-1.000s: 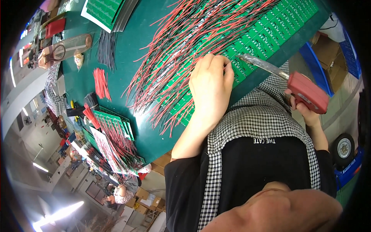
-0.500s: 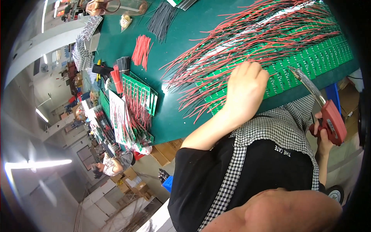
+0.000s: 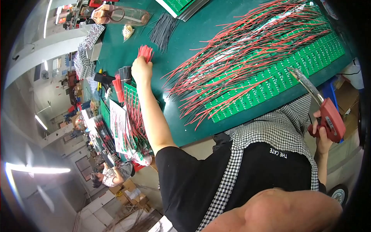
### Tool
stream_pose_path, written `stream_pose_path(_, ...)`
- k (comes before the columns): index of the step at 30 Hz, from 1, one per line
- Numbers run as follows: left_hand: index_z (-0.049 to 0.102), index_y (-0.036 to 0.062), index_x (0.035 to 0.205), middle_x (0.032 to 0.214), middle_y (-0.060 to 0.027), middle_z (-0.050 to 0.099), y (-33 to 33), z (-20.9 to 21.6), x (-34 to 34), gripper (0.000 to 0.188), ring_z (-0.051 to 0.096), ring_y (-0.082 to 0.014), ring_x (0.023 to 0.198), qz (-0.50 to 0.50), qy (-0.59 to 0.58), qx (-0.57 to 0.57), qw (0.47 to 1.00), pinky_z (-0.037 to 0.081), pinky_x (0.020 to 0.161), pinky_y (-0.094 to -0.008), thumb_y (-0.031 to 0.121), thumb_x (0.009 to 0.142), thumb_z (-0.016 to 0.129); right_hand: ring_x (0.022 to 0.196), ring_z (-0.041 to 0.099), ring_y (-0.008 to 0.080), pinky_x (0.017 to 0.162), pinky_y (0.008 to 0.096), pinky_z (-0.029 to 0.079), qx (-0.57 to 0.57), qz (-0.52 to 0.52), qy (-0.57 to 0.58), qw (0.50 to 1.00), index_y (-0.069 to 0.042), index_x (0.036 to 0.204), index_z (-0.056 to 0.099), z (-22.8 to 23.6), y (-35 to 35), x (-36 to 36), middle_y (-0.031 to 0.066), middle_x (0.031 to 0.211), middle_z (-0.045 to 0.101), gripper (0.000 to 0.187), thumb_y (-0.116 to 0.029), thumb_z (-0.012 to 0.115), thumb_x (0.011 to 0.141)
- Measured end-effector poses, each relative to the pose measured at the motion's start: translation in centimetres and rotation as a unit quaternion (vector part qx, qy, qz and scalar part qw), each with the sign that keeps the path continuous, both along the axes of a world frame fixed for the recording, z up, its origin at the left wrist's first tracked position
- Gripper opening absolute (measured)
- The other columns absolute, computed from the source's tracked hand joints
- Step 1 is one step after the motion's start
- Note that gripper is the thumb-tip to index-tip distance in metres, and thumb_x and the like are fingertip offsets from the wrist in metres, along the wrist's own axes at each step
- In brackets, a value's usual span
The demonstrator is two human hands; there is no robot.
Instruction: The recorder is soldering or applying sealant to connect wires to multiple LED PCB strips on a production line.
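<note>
My left hand [image 3: 141, 70] is stretched out over the dark green mat [image 3: 201, 34], fingers closed on a small bundle of short red wires [image 3: 145, 52]. My right hand [image 3: 321, 135] grips the handle of a red soldering gun [image 3: 329, 116], whose metal tip points up-left toward the near edge of a long green circuit board panel [image 3: 278, 83]. Several red and black wires [image 3: 247, 50] fan out from the panel across the mat.
A bundle of black wires [image 3: 162, 31] lies beyond my left hand, and another red bundle [image 3: 118, 87] sits left of it. More green boards with wires [image 3: 131, 120] are stacked at the mat's left edge. A clear plastic container [image 3: 121, 15] lies at the far left. Another person [image 3: 110, 174] sits below.
My left hand has left the circuit board panel and reached far left to the red wire bundle. The view has swung, and the soldering gun has stayed in my right hand.
</note>
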State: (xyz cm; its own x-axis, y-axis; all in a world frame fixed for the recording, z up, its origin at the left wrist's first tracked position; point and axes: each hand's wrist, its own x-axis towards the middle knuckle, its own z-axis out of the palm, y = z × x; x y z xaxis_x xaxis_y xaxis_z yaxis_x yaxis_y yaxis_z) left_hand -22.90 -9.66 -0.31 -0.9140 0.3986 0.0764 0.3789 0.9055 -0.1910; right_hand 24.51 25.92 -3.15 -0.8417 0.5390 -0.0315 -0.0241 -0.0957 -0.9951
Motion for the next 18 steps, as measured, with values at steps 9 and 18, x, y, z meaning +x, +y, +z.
stream_pose_path(9,0.055,0.0029,0.075,0.075,-0.0162,0.059,1.2,0.8,-1.8,0.015,0.058,-0.0325,0.075,-0.082,-0.057,-0.051,0.994,0.045,0.068,-0.0406,0.01,0.062,0.059,0.056,0.044,0.0094,0.049,0.0202,0.037,0.002,-0.024,0.01,1.0,0.004,0.118,0.037,0.4,-0.6,-0.2,0.0166,0.102,0.051,0.049,-0.023,0.054,0.081)
stream_pose_path(18,0.06,-0.0049,0.086,0.068,-0.0078,0.062,-1.6,0.4,-4.2,0.019,0.059,-0.0126,0.063,-0.066,-0.159,0.207,0.963,0.045,0.058,-0.0233,0.003,0.069,0.062,0.057,0.044,0.0083,0.05,0.0211,0.04,0.009,-0.025,0.006,1.0,0.004,0.118,0.036,1.2,-0.5,-0.2,0.015,0.104,0.049,0.046,-0.022,0.05,0.083)
